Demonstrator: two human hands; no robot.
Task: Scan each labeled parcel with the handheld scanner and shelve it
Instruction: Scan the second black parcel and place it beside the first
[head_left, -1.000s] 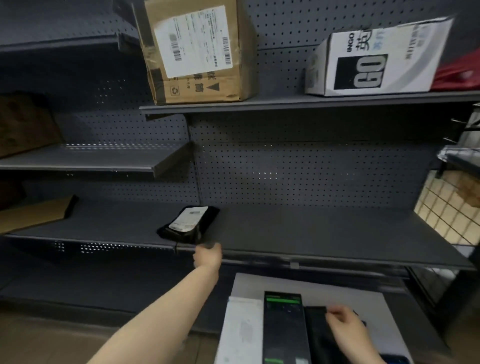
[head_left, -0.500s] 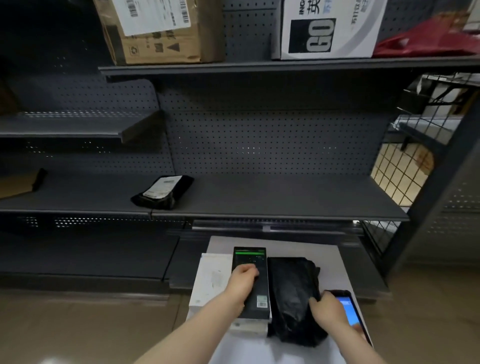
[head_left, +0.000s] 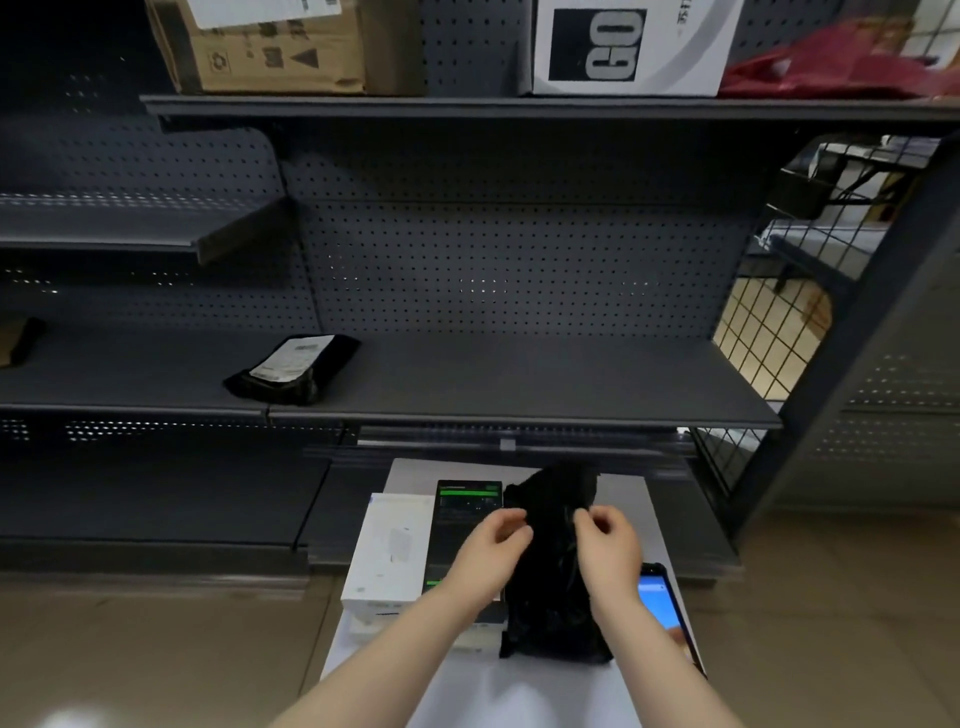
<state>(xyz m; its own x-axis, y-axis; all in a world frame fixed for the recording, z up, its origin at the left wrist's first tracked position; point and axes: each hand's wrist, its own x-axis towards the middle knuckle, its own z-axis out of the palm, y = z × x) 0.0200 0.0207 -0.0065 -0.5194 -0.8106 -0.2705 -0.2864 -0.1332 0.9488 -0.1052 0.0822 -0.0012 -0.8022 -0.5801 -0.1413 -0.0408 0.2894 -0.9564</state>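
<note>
Your left hand (head_left: 493, 540) and right hand (head_left: 605, 538) both sit on the black poly-bag parcel (head_left: 558, 582), one at each side of its upper half. The fingers of each hand are curled in and pinch the bag's film; neither hand is released. No label shows on the face turned up to the camera, so you appear to be gathering or turning the bag to find it. That is a judgement, not an observation.

Just beside your right wrist, on its outer side, the handheld scanner (head_left: 662, 605) lies on the white table (head_left: 519, 696) with its blue screen lit. Neither hand touches it. Under your left hand lies a dark flat box (head_left: 462, 525) with green print, and just beyond it, further to the left, a white box (head_left: 389, 556). Both rest on the table and are not yet shelved; whether they carry scanned labels cannot be told.

Up and to the left of your hands, one black labelled parcel (head_left: 293, 369) lies on the middle shelf (head_left: 545, 384), label upward. It reads as already processed. Well above your hands, the top shelf carries a brown carton (head_left: 280, 47), a white carton (head_left: 623, 47) and a red bag (head_left: 831, 73).

Assessment: one soft parcel shelved at this level, at least three items outstanding on the table. The parcel in hand is neither scanned, as far as can be seen, nor lifted clear.
</note>
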